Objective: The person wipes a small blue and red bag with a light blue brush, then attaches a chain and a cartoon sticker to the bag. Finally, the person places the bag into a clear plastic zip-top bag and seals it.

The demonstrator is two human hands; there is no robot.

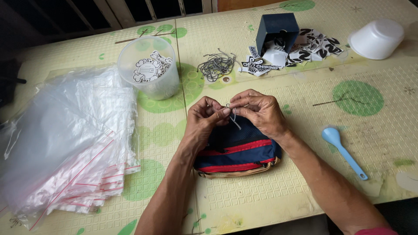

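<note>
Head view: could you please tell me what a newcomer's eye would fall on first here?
At centre, the left hand and right hand pinch a small ball chain over a navy-and-red pouch. A heap of clear zip bags fills the left side, with a sticker-filled tub behind.

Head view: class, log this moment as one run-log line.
left hand: pinching ball chain | right hand: pinching same chain | under hands: navy-red pouch | left: zip bags

Bag stack [65, 148] left, tub [150, 67] ahead, spoon [342, 150] right
</note>
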